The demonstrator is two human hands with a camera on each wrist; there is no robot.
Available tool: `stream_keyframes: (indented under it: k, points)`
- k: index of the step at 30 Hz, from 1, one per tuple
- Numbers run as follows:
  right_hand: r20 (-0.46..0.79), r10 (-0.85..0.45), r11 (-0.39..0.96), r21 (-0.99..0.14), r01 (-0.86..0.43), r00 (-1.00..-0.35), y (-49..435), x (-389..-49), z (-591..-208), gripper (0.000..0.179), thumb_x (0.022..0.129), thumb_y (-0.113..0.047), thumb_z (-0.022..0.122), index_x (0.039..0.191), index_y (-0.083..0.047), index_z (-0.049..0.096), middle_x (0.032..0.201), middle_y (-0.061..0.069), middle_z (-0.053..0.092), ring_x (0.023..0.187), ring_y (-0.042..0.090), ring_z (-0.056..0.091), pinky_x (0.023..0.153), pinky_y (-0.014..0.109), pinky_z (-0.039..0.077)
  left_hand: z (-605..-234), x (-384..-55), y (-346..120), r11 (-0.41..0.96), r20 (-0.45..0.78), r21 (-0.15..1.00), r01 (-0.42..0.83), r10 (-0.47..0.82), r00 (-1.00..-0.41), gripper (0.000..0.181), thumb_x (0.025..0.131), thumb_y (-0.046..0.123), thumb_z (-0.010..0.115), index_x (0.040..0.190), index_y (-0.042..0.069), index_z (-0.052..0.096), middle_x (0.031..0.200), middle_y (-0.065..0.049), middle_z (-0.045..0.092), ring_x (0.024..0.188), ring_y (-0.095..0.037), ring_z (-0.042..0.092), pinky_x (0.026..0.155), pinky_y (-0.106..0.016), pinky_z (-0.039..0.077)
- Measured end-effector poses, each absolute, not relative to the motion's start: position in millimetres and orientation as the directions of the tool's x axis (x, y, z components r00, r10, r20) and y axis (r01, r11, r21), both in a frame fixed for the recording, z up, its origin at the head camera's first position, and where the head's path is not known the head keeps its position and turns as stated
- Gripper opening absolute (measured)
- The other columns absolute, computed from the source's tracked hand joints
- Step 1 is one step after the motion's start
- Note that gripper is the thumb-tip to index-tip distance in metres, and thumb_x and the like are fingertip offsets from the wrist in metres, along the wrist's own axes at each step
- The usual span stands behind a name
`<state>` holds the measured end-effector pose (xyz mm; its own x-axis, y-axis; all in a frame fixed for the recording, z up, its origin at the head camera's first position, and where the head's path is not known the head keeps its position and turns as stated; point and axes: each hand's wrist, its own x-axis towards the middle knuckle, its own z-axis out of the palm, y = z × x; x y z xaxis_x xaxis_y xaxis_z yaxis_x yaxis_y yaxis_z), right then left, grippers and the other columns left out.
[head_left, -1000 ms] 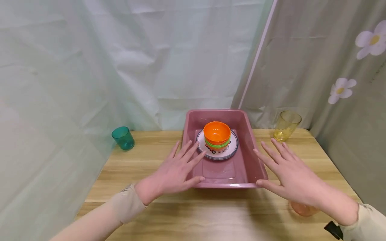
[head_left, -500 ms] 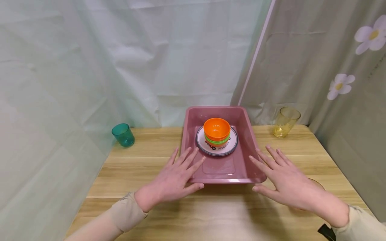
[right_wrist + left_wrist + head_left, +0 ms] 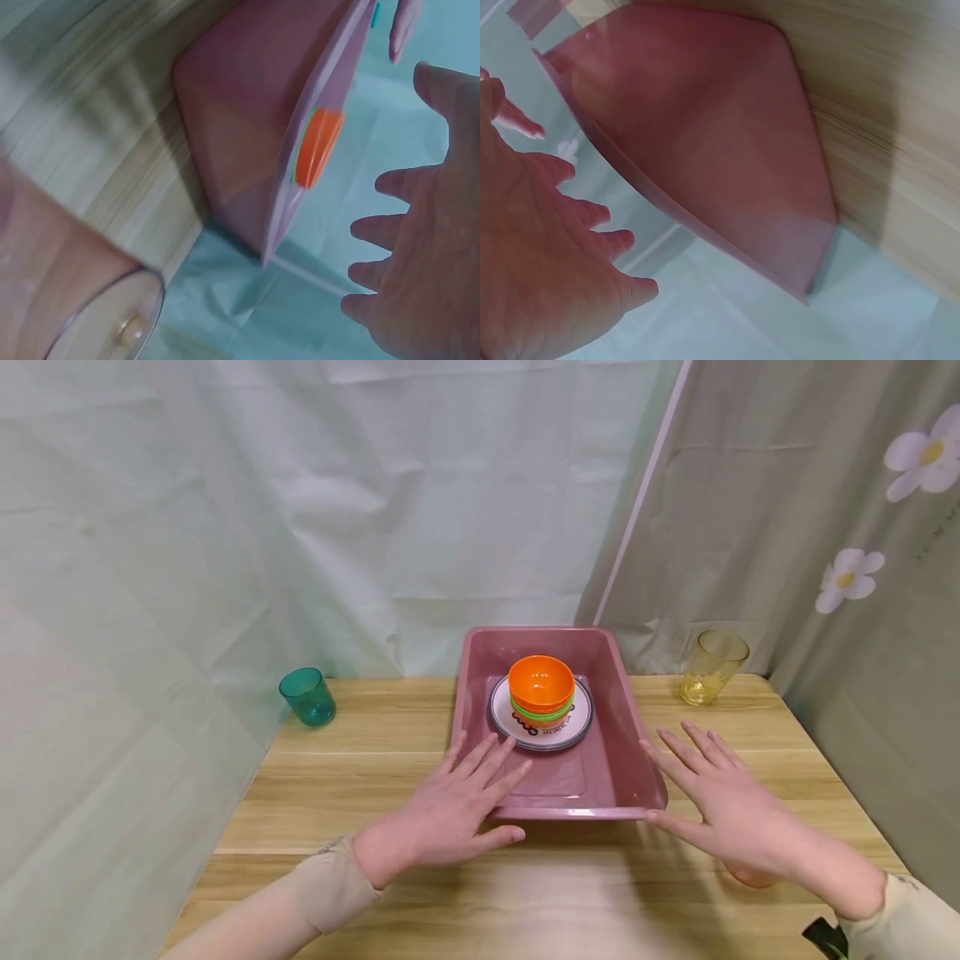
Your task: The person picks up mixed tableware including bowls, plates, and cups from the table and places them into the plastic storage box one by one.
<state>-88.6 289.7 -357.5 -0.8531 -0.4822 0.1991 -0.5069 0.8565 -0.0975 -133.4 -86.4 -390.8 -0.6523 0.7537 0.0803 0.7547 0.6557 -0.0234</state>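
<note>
Both my hands hover with fingers spread and hold nothing. My left hand [image 3: 450, 814] is at the near left corner of a pink plastic tub [image 3: 626, 727], its fingers overlapping the rim in the head view. My right hand [image 3: 738, 810] is by the near right corner, palm down. Inside the tub, a stack of orange and green bowls [image 3: 540, 685] sits on stacked white plates [image 3: 558, 739] with dark rims. The left wrist view shows the tub's outer side [image 3: 705, 127] beyond my fingers. Under my right hand, an orange-tinted glass [image 3: 750, 874] is mostly hidden; its rim shows in the right wrist view.
A teal cup [image 3: 307, 697] stands at the back left of the wooden table [image 3: 360, 777]. At the back right is a yellow ribbed glass [image 3: 712, 668]. Pale curtains [image 3: 450, 527] hang close behind the table and along both sides.
My left hand has shifted slightly right and toward me. My right hand moved a little left, then back right. The tub and dishes stay in place; the head view has tilted slightly.
</note>
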Motion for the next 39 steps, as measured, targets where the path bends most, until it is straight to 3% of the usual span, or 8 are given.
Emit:
stream_keyframes:
  k: [10,15,24,31,35,36,39]
  points:
    - [0.145,-0.343,0.907,-0.206,-0.368,-0.928,331,-97,-351,0.084,0.097,-0.053,0.065,0.162,-0.013,0.031,0.164,0.024,0.026,0.154,0.045,0.002,0.12,0.064,0.002,-391,-125,-54,0.542,0.092,-0.022,0.84,0.838,-0.538,0.082,0.099,0.076,0.026,0.165,0.028,0.02,0.172,-0.007,0.006,0.157,-0.026,-0.005,0.122,-0.06,0.002]
    - [0.124,-0.288,0.925,-0.219,-0.309,-0.95,349,-90,-348,0.085,0.097,-0.053,0.064,0.164,-0.017,0.026,0.165,0.024,0.023,0.154,0.044,0.0,0.114,0.074,0.01,-392,-120,-34,0.493,0.083,-0.051,0.869,0.869,-0.488,0.082,0.099,0.075,0.026,0.166,0.029,0.014,0.172,-0.005,-0.002,0.157,-0.028,-0.002,0.122,-0.058,-0.002]
    - [0.181,-0.262,0.923,-0.238,-0.301,-0.948,367,-61,-354,0.086,0.098,-0.047,0.068,0.165,-0.02,0.021,0.167,0.02,0.023,0.157,0.033,-0.002,0.122,0.053,-0.009,-394,-108,-1,0.414,0.038,-0.102,0.904,0.91,-0.412,0.08,0.099,0.076,0.024,0.166,0.032,0.011,0.171,-0.004,-0.01,0.157,-0.026,-0.006,0.123,-0.055,-0.004]
    - [0.18,-0.179,0.905,-0.355,-0.234,-0.967,397,-37,-363,0.091,0.096,-0.034,0.073,0.166,-0.019,0.017,0.17,0.014,0.015,0.157,0.028,-0.006,0.119,0.06,-0.01,-392,-100,25,0.351,0.023,-0.155,0.923,0.936,-0.352,0.081,0.097,0.078,0.025,0.165,0.036,0.012,0.171,0.0,-0.012,0.156,-0.022,-0.012,0.124,-0.053,-0.002]
    - [0.164,-0.143,0.892,-0.407,-0.199,-0.976,415,-27,-377,0.103,0.092,-0.03,0.078,0.166,-0.02,0.007,0.17,0.018,0.01,0.156,0.034,-0.005,0.12,0.044,-0.015,-392,-95,41,0.317,0.016,-0.19,0.929,0.947,-0.32,0.081,0.097,0.079,0.027,0.165,0.037,0.013,0.172,0.0,-0.008,0.156,-0.021,-0.01,0.123,-0.053,-0.006]
    - [0.164,-0.138,0.889,-0.414,-0.195,-0.977,420,-25,-382,0.107,0.09,-0.029,0.08,0.166,-0.02,0.006,0.169,0.021,0.011,0.155,0.031,-0.005,0.119,0.035,-0.014,-393,-94,44,0.311,0.012,-0.197,0.93,0.949,-0.315,0.082,0.096,0.08,0.027,0.165,0.038,0.013,0.172,-0.001,-0.006,0.156,-0.021,-0.01,0.123,-0.052,-0.007]
    - [0.154,-0.131,0.879,-0.439,-0.187,-0.979,432,-19,-399,0.115,0.084,-0.026,0.085,0.166,-0.016,0.005,0.165,0.029,0.014,0.151,0.005,-0.006,0.107,0.009,-0.009,-395,-91,52,0.293,-0.003,-0.208,0.933,0.954,-0.3,0.082,0.095,0.081,0.027,0.165,0.039,0.013,0.172,0.0,-0.002,0.156,-0.021,-0.01,0.123,-0.052,-0.008]
